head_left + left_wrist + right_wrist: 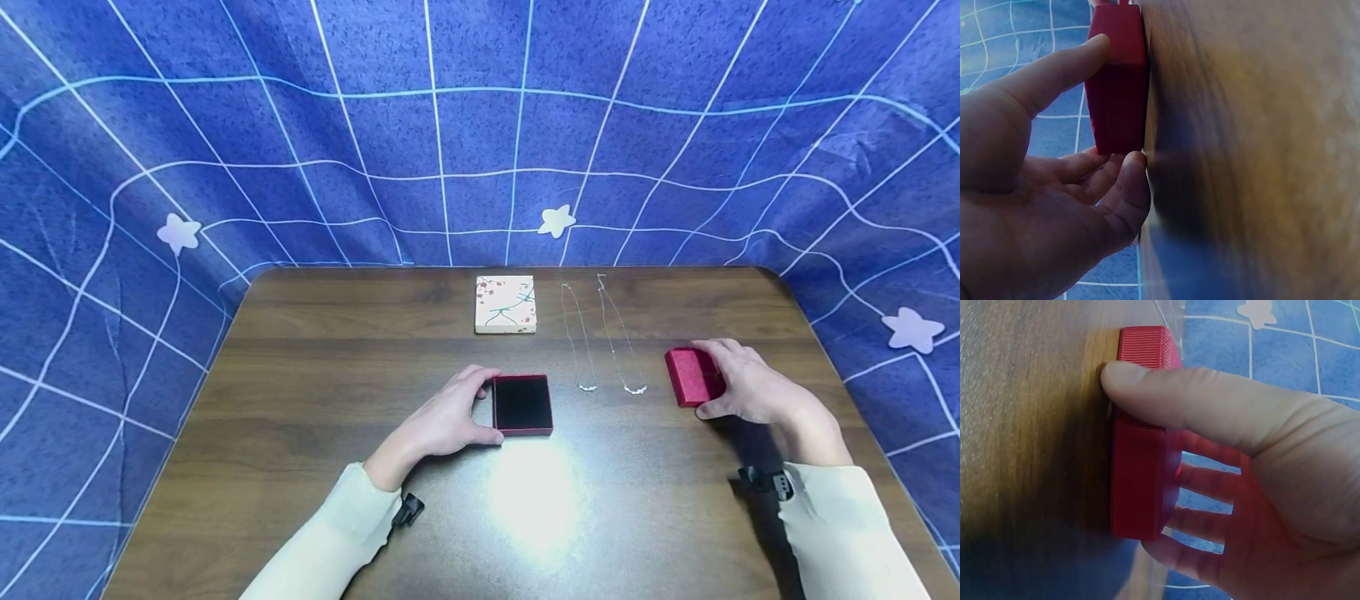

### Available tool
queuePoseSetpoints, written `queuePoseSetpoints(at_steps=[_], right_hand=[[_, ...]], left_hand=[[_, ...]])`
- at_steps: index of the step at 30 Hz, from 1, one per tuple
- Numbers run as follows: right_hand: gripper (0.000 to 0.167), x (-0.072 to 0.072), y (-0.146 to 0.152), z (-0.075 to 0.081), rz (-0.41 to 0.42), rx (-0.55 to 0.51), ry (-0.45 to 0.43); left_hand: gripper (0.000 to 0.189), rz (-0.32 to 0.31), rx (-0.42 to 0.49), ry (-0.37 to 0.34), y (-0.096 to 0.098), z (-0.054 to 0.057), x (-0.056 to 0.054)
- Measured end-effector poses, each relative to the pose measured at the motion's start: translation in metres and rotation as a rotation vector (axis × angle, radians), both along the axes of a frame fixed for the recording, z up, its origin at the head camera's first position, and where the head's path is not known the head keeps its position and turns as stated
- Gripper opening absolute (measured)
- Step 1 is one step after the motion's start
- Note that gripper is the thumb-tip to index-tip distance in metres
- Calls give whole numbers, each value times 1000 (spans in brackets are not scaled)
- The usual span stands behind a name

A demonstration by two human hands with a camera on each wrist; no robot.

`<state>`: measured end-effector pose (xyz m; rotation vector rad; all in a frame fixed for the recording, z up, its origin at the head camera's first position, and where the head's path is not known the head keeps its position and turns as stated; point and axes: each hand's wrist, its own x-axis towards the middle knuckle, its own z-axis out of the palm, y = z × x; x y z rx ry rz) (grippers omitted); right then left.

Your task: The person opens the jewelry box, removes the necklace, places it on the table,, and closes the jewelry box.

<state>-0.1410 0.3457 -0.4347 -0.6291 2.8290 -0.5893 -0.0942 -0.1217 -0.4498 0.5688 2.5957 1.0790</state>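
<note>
Near the middle of the table, my left hand [442,419] holds a small square red jewelry box [522,406] by its left side, thumb and fingers at opposite edges. A black pad fills its inside. The left wrist view shows its plain red outer wall [1119,87] standing on the wood. Over on the right, my right hand [757,390] grips a red box lid [688,377], hollow side up. Its ribbed side [1138,469] shows under my thumb in the right wrist view. Two thin silver necklaces, a left one [588,388] and a right one [635,390], lie stretched out between the hands.
A white square box [506,305] with a floral print lies toward the table's back edge. Behind the wooden table [337,367] hangs a blue curtain [375,125] with white lines and stars. Bright glare falls on the wood in front of the red box.
</note>
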Motion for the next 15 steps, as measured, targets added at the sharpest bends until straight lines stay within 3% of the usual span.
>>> queuePoseSetpoints(at_steps=[15], right_hand=[[101, -2, 4, -2, 17, 2, 22]], left_hand=[[95, -6, -2, 0, 1, 0, 0]])
